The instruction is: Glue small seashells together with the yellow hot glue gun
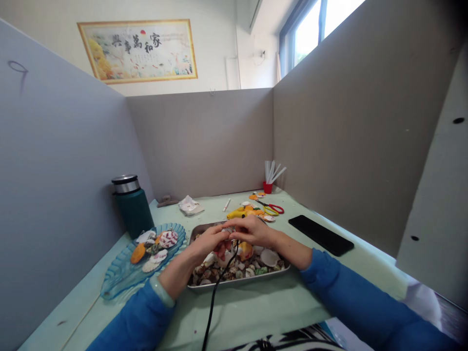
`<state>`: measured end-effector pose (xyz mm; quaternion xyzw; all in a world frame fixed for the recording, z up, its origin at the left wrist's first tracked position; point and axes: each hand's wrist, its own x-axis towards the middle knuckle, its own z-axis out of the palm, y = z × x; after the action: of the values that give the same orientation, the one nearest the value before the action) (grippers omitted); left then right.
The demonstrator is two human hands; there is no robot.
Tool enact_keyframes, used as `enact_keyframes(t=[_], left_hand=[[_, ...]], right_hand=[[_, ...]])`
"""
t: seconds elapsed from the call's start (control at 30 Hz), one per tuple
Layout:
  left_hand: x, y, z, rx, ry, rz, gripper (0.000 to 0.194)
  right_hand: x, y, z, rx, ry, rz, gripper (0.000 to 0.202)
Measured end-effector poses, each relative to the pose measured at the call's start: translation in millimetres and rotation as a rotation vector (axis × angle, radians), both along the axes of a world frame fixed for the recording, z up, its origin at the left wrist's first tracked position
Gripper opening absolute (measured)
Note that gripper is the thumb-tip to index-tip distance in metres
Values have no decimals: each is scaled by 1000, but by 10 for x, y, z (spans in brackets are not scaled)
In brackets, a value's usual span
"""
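Note:
My left hand (209, 241) and my right hand (252, 229) meet above a metal tray (239, 282) of assorted seashells. Both are closed, fingertips together, around what looks like a small greyish striped seashell (228, 229); fingers cover most of it. Beneath them in the tray lie small spotted shells, a pale round shell (269, 257) and some greenish ones. A black cord (214, 297) runs from under my hands over the tray's front rim toward me. Just behind the tray is a yellow glue gun (237, 213), partly hidden, beside orange and white shells.
On the left, a blue shell-shaped dish (113, 278) holds several shells, with a green flask (134, 209) behind. Scissors (272, 208), a red cup (268, 187) of white sticks and crumpled paper (190, 205) lie farther back. A black phone (321, 235) lies right. Grey partitions (204, 141) enclose the table.

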<state>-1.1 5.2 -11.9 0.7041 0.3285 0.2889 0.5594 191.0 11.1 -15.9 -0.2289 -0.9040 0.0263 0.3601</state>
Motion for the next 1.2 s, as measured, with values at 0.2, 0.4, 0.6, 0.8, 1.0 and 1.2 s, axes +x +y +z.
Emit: enact_keyframes(t=[0.2,0.4,0.6,0.8,1.0,1.2], left_hand=[[-4,0,-1,-7,3,8,25],[4,-15,11,-12,3,8,25],[11,-37,30,-17,3,0,23],[5,-24,21,-15,7,-2,24],[-1,10,-9,-11,6,-8,22],[-1,7,0,-14,7,-10,24]], right_hand=[[1,2,3,11,-5,1,36],[3,6,-3,8,3,7,36],[2,-1,0,-7,4,-9,35],[-1,-6,6,-8,7,-2,35],[-1,-14,12,-17,3,-5,35],[-1,-7,5,-26,1,0,35]])
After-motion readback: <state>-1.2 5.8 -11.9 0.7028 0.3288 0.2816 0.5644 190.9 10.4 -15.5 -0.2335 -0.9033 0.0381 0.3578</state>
